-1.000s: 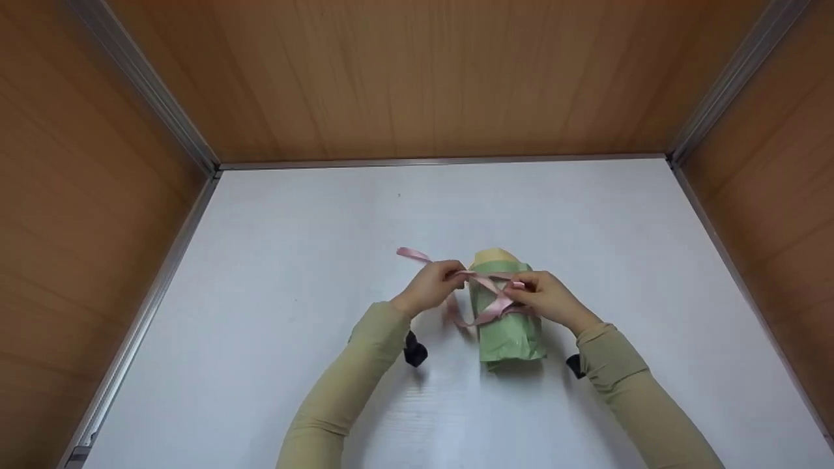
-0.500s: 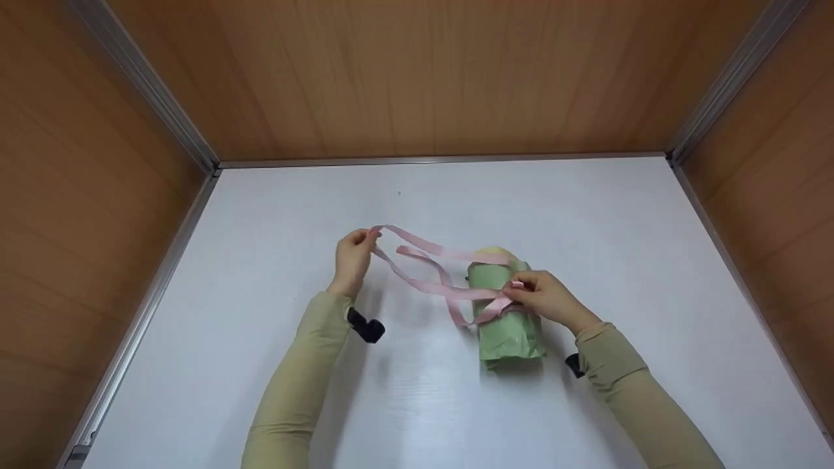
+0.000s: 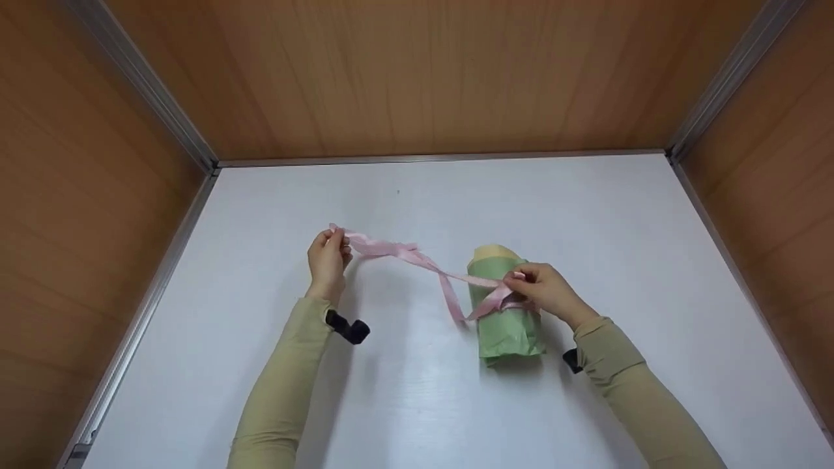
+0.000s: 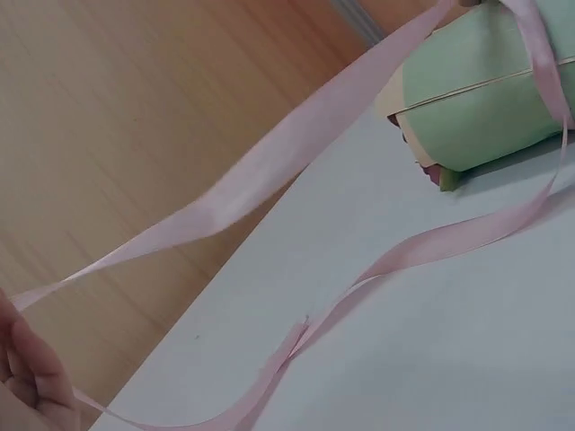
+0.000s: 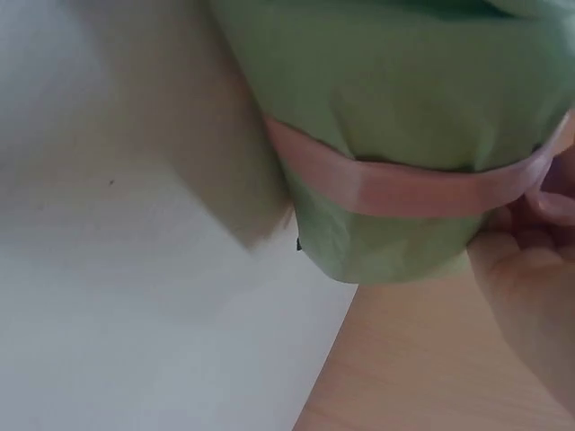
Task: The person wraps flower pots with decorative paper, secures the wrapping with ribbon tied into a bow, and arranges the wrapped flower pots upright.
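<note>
A bundle wrapped in green paper (image 3: 511,339) lies on the table, pale yellow paper showing at its far end. Dark purple and green bits peek from that end in the left wrist view. A pink ribbon (image 3: 423,262) circles the bundle; in the right wrist view the ribbon band (image 5: 395,190) lies flat against the paper. My left hand (image 3: 328,262), well left of the bundle, pinches a far part of the ribbon. Between the hands a strand (image 4: 269,166) stretches, while another sags near the table. My right hand (image 3: 550,291) pinches the ribbon at the bundle; its fingertips partly cover the crossing.
The white tabletop (image 3: 417,404) is bounded by wooden panels (image 3: 417,78) at the back and both sides, with metal strips along the edges. Black wrist-worn pieces (image 3: 352,331) show beside the sleeves.
My left hand has moved left and away from the bundle, drawing the ribbon out with it. The loose ribbon end has been pulled along. My right hand stays nearly in place.
</note>
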`<action>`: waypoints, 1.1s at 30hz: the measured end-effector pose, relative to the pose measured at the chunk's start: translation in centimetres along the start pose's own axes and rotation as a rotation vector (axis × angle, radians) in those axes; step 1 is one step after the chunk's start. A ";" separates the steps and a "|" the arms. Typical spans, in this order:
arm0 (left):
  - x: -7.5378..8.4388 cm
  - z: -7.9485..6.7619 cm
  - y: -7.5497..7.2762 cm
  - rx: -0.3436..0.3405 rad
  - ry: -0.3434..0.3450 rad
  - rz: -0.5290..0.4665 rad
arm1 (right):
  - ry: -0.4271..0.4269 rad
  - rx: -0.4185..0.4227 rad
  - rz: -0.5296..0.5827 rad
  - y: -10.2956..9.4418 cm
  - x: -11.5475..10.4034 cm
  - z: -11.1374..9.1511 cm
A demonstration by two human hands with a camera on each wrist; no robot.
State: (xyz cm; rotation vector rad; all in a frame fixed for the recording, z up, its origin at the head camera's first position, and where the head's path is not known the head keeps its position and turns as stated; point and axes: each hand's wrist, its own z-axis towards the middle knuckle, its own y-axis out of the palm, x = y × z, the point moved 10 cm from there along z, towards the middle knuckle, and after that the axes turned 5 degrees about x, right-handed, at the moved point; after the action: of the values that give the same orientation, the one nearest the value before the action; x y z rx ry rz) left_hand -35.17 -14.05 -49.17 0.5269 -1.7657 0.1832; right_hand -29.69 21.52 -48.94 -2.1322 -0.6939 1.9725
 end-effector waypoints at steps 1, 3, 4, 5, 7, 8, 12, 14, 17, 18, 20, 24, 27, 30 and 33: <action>0.0 -0.4 0.7 -0.037 0.014 -0.015 | 0.009 0.022 0.024 -0.3 0.1 0.2; -0.1 -1.5 2.5 -0.138 0.044 -0.027 | 0.028 0.057 0.084 -0.9 0.2 0.5; -0.2 -2.2 3.5 -0.197 0.061 -0.023 | 0.032 0.068 0.101 -1.1 0.2 0.7; -0.3 -3.1 4.6 -0.256 0.077 -0.017 | 0.040 0.073 0.119 -1.2 0.4 0.9; -0.6 -5.3 6.8 -0.386 0.119 0.019 | 0.053 0.071 0.135 -1.4 0.5 1.2; -0.8 -6.6 7.9 -0.455 0.144 0.049 | 0.056 0.062 0.137 -1.4 0.6 1.3; -2.1 -12.7 12.5 -0.765 0.230 0.192 | 0.063 0.007 0.120 -1.4 0.5 1.7; -3.2 -15.8 14.5 -0.918 0.267 0.281 | 0.064 -0.025 0.115 -1.5 0.4 1.8; -4.6 -19.9 17.2 -1.097 0.367 0.422 | 0.052 -0.075 0.112 -1.9 0.0 2.0; -5.1 -21.0 18.0 -1.144 0.415 0.468 | 0.047 -0.091 0.105 -2.0 -0.2 2.1; -5.9 -23.0 19.5 -1.208 0.536 0.573 | 0.032 -0.125 0.084 -2.2 -0.5 2.3; -7.4 -26.1 22.4 -1.291 0.772 0.754 | 0.026 -0.195 0.029 -2.5 -0.7 2.5; -8.1 -27.8 24.2 -1.313 0.932 0.871 | 0.030 -0.246 -0.014 -2.7 -0.8 2.4; -8.7 -29.2 25.4 -1.323 1.084 1.042 | 0.027 -0.277 -0.065 -3.0 -0.8 2.4; -9.4 -30.4 25.6 -1.321 1.264 1.251 | 0.024 -0.300 -0.083 -3.1 -0.8 2.3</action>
State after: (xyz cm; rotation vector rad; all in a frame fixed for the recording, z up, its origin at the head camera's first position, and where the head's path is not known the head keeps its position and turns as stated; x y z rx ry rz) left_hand -18.09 22.93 -46.13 -1.4143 -0.4181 0.1070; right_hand -32.61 23.47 -47.19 -2.2396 -1.1175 1.8983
